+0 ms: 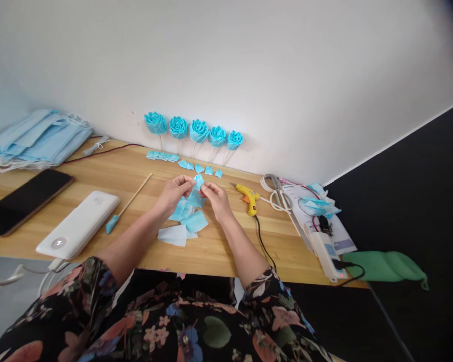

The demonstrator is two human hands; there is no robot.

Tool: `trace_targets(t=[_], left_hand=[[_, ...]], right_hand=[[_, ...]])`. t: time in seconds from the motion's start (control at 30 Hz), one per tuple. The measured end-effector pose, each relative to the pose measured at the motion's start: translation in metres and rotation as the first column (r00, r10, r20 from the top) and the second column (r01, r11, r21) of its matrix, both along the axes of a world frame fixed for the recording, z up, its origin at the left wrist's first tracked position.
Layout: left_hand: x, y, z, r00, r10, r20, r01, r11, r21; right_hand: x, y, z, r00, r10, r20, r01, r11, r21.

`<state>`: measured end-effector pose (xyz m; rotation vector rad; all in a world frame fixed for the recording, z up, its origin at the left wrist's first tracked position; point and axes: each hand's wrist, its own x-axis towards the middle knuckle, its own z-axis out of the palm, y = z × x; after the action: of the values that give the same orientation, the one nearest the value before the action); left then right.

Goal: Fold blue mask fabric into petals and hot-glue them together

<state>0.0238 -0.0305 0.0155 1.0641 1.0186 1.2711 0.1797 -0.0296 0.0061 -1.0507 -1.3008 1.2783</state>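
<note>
My left hand and my right hand meet above the wooden table, each pinching the same small blue fabric piece between fingertips. Below them lies a loose pile of blue fabric pieces. Several blue fabric roses on sticks lean against the wall behind. A row of small folded blue petals lies in front of the roses. A wooden stick with a blue tip rests left of my left hand.
A yellow glue gun with a black cord lies right of my hands. A white power bank, a dark phone and a stack of blue face masks sit left. Scissors, papers and a power strip are right.
</note>
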Motion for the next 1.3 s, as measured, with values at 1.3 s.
trace_targets(t=[1.3], left_hand=[[0.002,-0.005,0.009,1.0,-0.013,-0.025,0.013,1.0,0.009]], right_hand=[[-0.004,-0.002,-0.003,0.984,-0.174,-0.026,0.176,0.976,0.129]])
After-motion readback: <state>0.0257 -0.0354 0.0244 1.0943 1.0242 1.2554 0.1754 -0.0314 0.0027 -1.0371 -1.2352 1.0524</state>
